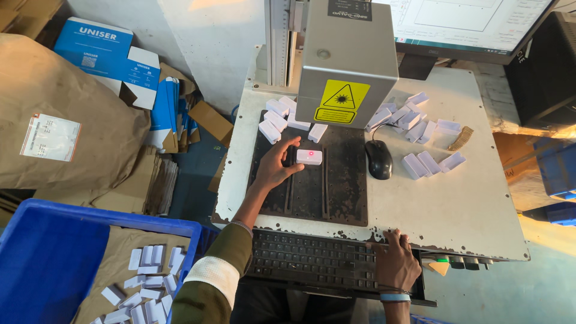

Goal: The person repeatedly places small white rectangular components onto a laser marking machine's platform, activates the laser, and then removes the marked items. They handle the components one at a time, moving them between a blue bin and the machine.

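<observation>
My left hand (273, 168) pins the small white plastic block (309, 156) on the black plate (342, 192) under the laser head (347, 60), steadying it; my right hand (395, 264) rests open-fingered on the keyboard (312, 261).

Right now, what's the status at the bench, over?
Left hand steadies the small white block on the black plate, red dot on it. Right hand on the keyboard. Mouse beside the plate, nothing blocking.
</observation>
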Demonstrator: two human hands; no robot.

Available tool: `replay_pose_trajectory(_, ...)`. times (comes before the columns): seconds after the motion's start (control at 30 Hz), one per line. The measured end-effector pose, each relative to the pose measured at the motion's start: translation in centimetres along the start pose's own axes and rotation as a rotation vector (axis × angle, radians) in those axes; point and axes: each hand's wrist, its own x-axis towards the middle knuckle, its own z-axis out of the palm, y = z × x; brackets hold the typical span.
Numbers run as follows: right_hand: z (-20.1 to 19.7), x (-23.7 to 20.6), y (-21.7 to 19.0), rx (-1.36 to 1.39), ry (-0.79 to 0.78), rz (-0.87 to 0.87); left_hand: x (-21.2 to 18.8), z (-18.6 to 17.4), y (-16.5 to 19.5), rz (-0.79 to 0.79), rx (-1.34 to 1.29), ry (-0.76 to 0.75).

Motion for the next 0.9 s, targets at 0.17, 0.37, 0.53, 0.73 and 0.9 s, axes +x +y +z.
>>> replay_pose_trajectory(0.17,0.02,0.09,-0.06,-0.033,0.027,-0.021,0.06,-0.07,-0.02,-0.006,0.008,0.003)
replay_pose_trajectory(0.37,0.01,0.1,-0.04,-0.025,0.011,-0.015,-0.03,-0.06,0.08,0.002,0.001,0.001)
replay_pose_trajectory(0.53,0.26,0.05,0.11,-0.02,0.032,-0.017,0.06,-0.15,0.16,-0.022,0.024,-0.016)
replay_pose_trajectory(0.73,0.55,-0.01,0.3,-0.03,0.057,-0.045,0.1,-0.16,0.27,-0.028,0.032,-0.012)
replay_pose_trajectory(0.9,0.39,0.11,0.16,-0.018,0.016,-0.002,0.09,-0.18,0.3,-0.035,0.026,-0.025)
